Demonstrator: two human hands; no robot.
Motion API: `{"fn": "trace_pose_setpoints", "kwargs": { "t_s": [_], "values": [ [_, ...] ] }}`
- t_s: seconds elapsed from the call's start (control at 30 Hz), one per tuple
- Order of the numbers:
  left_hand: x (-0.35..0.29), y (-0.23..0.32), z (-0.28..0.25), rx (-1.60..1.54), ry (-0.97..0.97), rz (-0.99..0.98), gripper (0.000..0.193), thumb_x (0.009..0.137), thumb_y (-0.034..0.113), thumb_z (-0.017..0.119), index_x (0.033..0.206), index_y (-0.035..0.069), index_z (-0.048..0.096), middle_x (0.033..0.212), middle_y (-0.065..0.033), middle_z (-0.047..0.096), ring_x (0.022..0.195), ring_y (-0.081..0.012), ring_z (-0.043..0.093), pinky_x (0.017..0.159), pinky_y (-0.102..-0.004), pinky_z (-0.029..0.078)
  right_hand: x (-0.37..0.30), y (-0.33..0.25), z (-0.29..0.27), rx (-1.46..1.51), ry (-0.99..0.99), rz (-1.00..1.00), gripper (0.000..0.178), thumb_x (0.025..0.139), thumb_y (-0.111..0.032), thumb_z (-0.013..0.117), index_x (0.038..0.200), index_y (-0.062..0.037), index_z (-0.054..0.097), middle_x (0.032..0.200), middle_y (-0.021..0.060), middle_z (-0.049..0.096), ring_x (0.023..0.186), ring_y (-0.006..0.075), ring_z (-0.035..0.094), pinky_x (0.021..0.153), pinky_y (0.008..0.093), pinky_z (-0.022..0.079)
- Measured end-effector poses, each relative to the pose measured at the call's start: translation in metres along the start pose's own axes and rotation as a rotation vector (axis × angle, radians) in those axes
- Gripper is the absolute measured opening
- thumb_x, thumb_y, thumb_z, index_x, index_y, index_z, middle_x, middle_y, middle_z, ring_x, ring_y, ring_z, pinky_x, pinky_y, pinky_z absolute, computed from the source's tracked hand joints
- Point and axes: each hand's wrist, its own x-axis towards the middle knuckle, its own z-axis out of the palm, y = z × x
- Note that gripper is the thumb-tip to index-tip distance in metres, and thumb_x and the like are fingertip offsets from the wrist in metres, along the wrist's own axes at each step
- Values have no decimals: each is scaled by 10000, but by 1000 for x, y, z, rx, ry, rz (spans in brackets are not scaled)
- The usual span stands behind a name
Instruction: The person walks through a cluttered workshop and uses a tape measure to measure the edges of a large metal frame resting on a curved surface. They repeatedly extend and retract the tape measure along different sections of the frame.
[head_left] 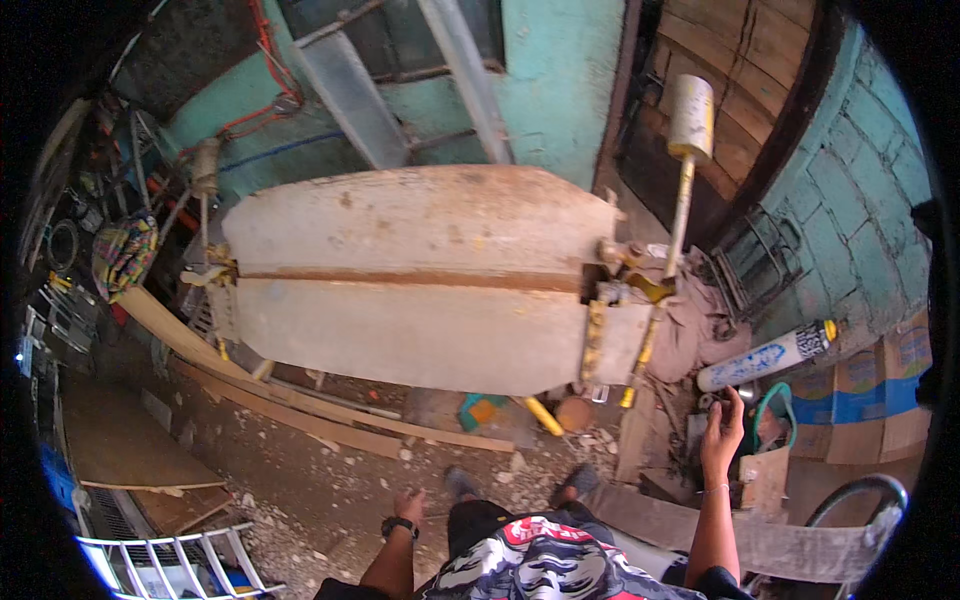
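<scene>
My left hand (408, 505), a dark watch on its wrist, hangs over the dirt floor below the near edge of a large pale wooden slab (420, 325). Its fingers are loosely apart and hold nothing. At the right, my right hand (722, 432) is raised with thumb and fingers apart, nothing seen between them. Just above its fingertips lies a white cylinder (765, 357) with blue markings and a yellow end. Beside this hand is a green-rimmed container (781, 395). The slab is two long pieces with a brown strip between them.
A yellow and white pole (681, 205) with a white cylindrical top stands at the slab's right end. Long planks (300, 415) lie on the rubble floor at the left. A white ladder-like rack (180, 563) is at lower left, cardboard boxes (860, 395) at right.
</scene>
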Motion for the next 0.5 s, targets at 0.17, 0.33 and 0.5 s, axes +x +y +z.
{"fn": "trace_pose_setpoints", "kwargs": {
  "t_s": [0.17,0.33,0.5],
  "values": [
    [-43,5,127,244,-16,385,249,883,262,709,999,41,716,813,-78,707,711,-173,664,648,-325,519,80,86,-72,88,115,99,313,998,-79,544,1302,-6,537,1141,66,605,989,140,555,898,268,443],
    [-66,7,180,384,-92,579,285,871,276,711,967,8,714,829,-121,723,752,-209,700,723,-352,543,170,76,-73,266,116,16,305,1008,-100,547,1298,-4,538,996,27,564,869,99,519,813,240,451],
    [-74,22,201,327,-184,299,298,890,300,688,933,6,713,764,-79,704,728,-174,687,670,-325,517,271,24,-58,299,226,-244,292,999,-102,570,1274,-2,571,1001,15,568,886,88,510,809,224,433]
  ]
}}
